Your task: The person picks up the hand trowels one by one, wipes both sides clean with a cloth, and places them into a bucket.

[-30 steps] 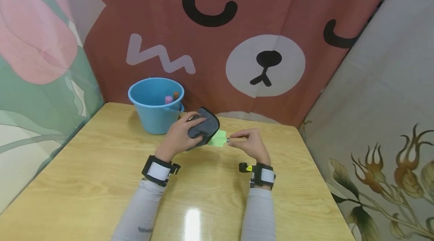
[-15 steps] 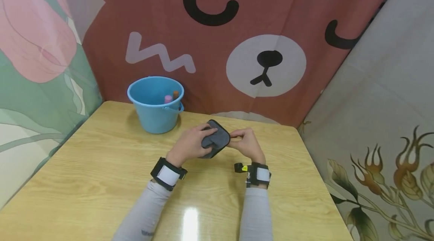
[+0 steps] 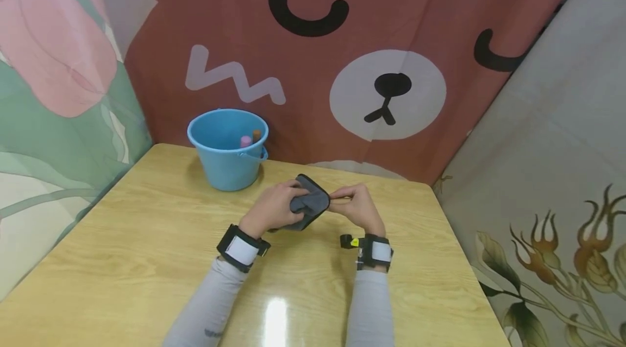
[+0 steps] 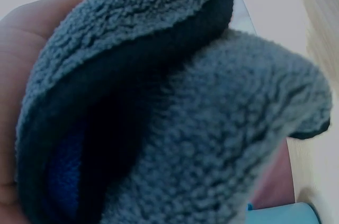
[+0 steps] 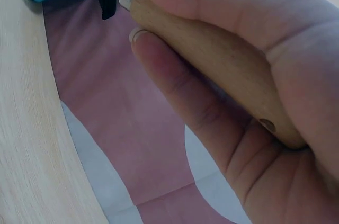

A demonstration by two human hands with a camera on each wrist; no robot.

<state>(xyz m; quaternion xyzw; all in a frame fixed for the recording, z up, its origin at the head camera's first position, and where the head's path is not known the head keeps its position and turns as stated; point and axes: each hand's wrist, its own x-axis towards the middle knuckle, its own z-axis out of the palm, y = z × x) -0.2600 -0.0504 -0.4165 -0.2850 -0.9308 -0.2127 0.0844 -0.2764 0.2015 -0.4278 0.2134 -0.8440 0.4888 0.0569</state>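
Observation:
My left hand (image 3: pixel 274 207) grips a folded grey cloth (image 3: pixel 310 203) with black edging, over the table's middle. In the left wrist view, the fuzzy cloth (image 4: pixel 222 128) fills most of the picture and a blue patch shows inside its fold. My right hand (image 3: pixel 360 210) pinches the wooden handle (image 3: pixel 340 201) of a spatula just to the right. Close up in the right wrist view, the spatula (image 5: pixel 212 60) has a metal collar and a bit of pale green head. In the head view the cloth covers that head.
A blue bucket (image 3: pixel 227 168) stands at the table's back left, with a pink (image 3: pixel 245 141) and an orange-brown item (image 3: pixel 256 135) poking up inside. Behind the wooden table (image 3: pixel 146 260) hangs a printed bear curtain (image 3: pixel 303 64).
The cloth in my left hand has moved right and slightly down, over the spatula's green head, which showed earlier. The right hand has kept its hold, shifting only a little.

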